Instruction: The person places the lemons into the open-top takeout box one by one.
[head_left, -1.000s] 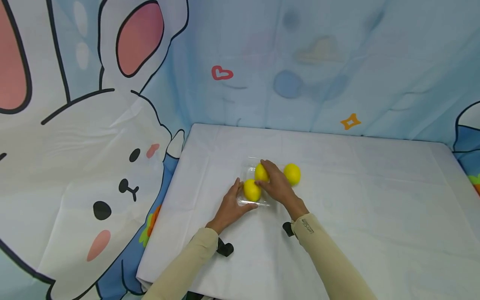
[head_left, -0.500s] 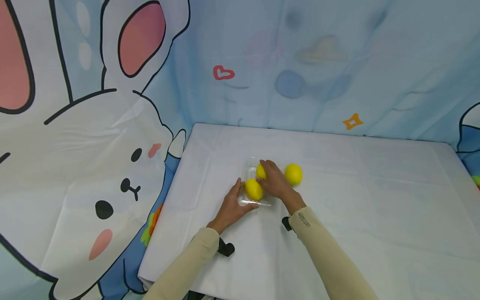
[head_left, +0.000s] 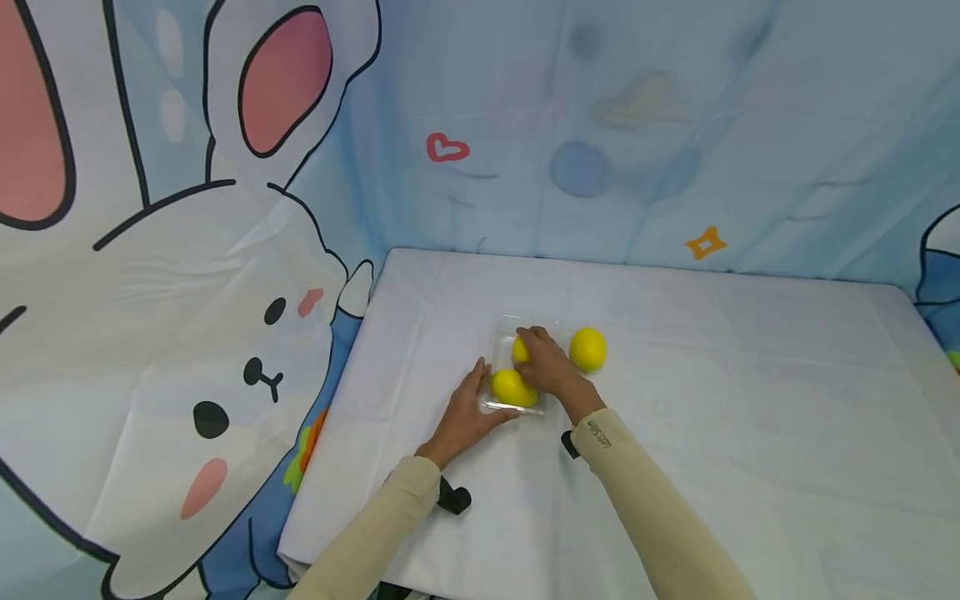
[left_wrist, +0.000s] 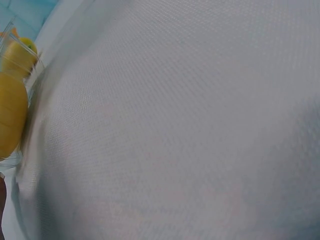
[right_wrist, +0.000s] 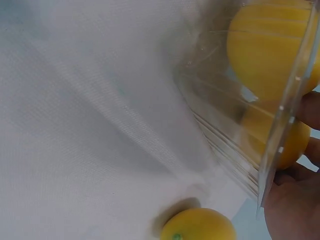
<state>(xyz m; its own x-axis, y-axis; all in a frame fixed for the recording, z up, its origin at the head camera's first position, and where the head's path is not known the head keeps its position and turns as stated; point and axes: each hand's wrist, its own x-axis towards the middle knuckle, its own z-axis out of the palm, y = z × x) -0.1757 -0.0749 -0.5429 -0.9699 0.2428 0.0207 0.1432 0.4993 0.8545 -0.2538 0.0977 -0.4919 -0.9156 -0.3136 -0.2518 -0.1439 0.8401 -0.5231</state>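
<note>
Near lemon (head_left: 513, 388) turned lengthwise across the box (head_left: 503, 343)

Nearest, the left hand (head_left: 463, 417) spreads round the box's near-left corner, apparently touching it, holding no lemon. The near lemon, round in outline half a second earlier, now shows its long side, which suggests it is being settled in place. Beyond it, the right hand (head_left: 551, 365) curls round the far lemon (head_left: 519, 350), inside the box. The outer lemon (head_left: 588, 349) lies on the counter (head_left: 712, 417), just beyond that hand.

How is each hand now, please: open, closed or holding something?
Left hand: open, spread at a corner of the clear tray.
Right hand: holding the far lemon inside it.
</note>
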